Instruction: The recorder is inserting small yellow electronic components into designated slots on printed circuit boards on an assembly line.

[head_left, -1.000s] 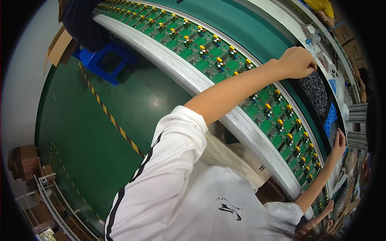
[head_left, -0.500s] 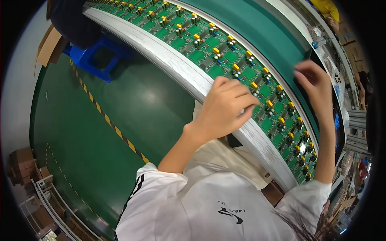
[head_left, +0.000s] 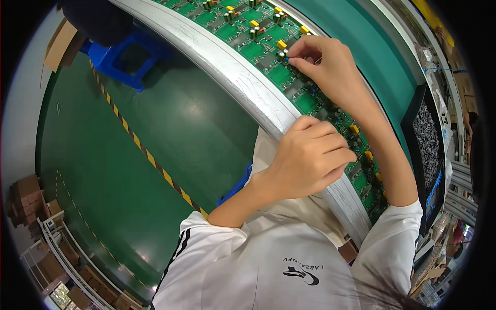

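A long row of green circuit boards [head_left: 253,50] runs diagonally ahead of me, carrying yellow blocks, capacitors and small blue parts. Over the boards reaches my right hand [head_left: 330,70], thumb and forefinger pinched at a small blue component [head_left: 288,59] beside a yellow block. Closer to me, my left hand [head_left: 310,160] hovers above the silver rail [head_left: 258,98] and the near boards. Its fingers are curled, and whatever they may hold is hidden.
A green strip [head_left: 361,46] lies beyond the boards. On the right stands a black tray [head_left: 426,139] of small grey parts and blue parts. To the left are a blue stool [head_left: 119,62], a dark-clothed person [head_left: 98,20] and striped floor tape [head_left: 137,138].
My right hand has swung left from the far side of the boards to over them, uncovering the black tray. My left hand has shifted slightly right and toward me, still curled.
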The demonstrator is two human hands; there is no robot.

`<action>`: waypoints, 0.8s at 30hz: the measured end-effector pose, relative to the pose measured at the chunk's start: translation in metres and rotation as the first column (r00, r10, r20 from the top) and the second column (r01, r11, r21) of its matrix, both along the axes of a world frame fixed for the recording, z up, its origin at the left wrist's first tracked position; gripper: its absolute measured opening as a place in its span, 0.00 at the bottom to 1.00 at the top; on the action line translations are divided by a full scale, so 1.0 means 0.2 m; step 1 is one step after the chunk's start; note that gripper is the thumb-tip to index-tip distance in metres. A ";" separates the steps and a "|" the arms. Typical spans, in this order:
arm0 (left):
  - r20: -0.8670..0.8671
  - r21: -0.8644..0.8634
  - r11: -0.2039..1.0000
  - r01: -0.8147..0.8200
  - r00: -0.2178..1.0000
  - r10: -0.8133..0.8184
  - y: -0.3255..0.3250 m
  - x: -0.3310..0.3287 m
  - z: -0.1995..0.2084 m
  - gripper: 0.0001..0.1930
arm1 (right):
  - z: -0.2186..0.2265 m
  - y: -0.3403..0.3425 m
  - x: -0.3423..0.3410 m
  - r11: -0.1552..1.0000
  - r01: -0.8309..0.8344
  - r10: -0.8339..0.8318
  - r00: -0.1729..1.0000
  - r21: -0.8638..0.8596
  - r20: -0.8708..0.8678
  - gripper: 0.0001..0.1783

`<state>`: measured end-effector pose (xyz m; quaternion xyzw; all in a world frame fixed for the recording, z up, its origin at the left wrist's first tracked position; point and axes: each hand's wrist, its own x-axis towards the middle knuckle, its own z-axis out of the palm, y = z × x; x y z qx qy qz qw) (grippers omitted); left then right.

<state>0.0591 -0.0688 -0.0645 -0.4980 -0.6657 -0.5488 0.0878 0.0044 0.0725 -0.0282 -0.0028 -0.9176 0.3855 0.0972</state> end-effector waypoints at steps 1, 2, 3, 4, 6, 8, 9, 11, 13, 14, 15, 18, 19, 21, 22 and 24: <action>0.002 0.009 1.000 0.000 1.000 0.000 0.00 0.00 0.00 0.10 | 0.00 -0.01 0.00 1.000 0.009 -0.009 1.000 0.030 0.000 0.05; 0.004 0.018 1.000 0.001 1.000 -0.001 0.00 0.00 -0.01 0.10 | 0.00 -0.01 0.00 0.998 0.018 -0.018 1.000 0.059 -0.001 0.05; 0.006 0.017 1.000 0.001 1.000 -0.001 0.01 0.00 -0.01 0.10 | 0.00 -0.01 0.00 0.998 0.018 -0.018 1.000 0.059 0.001 0.05; 0.005 0.024 1.000 -0.003 1.000 0.003 0.01 0.00 -0.01 0.10 | 0.00 -0.02 0.01 0.998 0.028 -0.027 0.999 0.061 -0.017 0.05; 0.002 0.036 0.999 -0.012 1.000 0.012 0.01 0.01 -0.01 0.10 | -0.01 -0.02 0.02 0.997 0.046 -0.043 0.998 0.066 -0.053 0.05; 0.001 0.038 0.999 -0.010 1.000 0.010 0.01 0.00 -0.01 0.10 | 0.00 -0.03 0.02 0.995 0.056 -0.052 0.998 0.083 -0.043 0.06; -0.002 0.040 0.999 -0.009 1.000 0.009 0.01 0.00 -0.01 0.10 | 0.01 -0.04 0.02 0.993 0.064 -0.061 0.998 0.101 -0.034 0.06; -0.003 0.043 0.999 -0.010 1.000 0.010 0.01 0.00 -0.01 0.10 | 0.01 -0.04 0.02 0.990 0.071 -0.068 0.997 0.120 -0.025 0.06; 0.002 0.041 0.999 -0.011 1.000 0.011 0.00 0.01 -0.01 0.10 | 0.01 -0.05 0.03 0.987 0.089 -0.085 0.996 0.133 -0.036 0.07; 0.004 0.040 0.999 -0.011 1.000 0.011 0.00 0.01 -0.01 0.10 | 0.00 -0.05 0.03 0.985 0.098 -0.093 0.995 0.140 -0.043 0.07; 0.005 0.041 0.999 -0.011 1.000 0.011 0.01 0.01 -0.01 0.10 | 0.00 -0.05 0.03 0.985 0.098 -0.093 0.995 0.141 -0.042 0.07; -0.004 0.063 0.998 -0.029 1.000 0.029 0.01 0.01 -0.01 0.10 | 0.00 -0.06 0.03 0.989 0.105 -0.094 0.990 0.108 -0.102 0.07; -0.004 0.063 0.998 -0.028 1.000 0.029 0.01 0.01 -0.01 0.10 | -0.01 -0.06 0.02 0.989 0.105 -0.094 0.990 0.108 -0.102 0.07; -0.005 0.067 0.997 -0.028 1.000 0.028 0.01 0.01 -0.01 0.10 | -0.01 -0.06 0.02 0.987 0.118 -0.114 0.992 0.106 -0.044 0.08; -0.006 0.069 0.997 -0.028 1.000 0.028 0.01 0.00 -0.01 0.10 | -0.02 -0.06 0.02 0.987 0.125 -0.125 0.992 0.104 -0.014 0.08; -0.007 0.072 0.997 -0.026 1.000 0.027 0.01 0.00 -0.02 0.10 | -0.02 -0.05 0.00 0.984 0.128 -0.129 0.992 0.120 0.003 0.08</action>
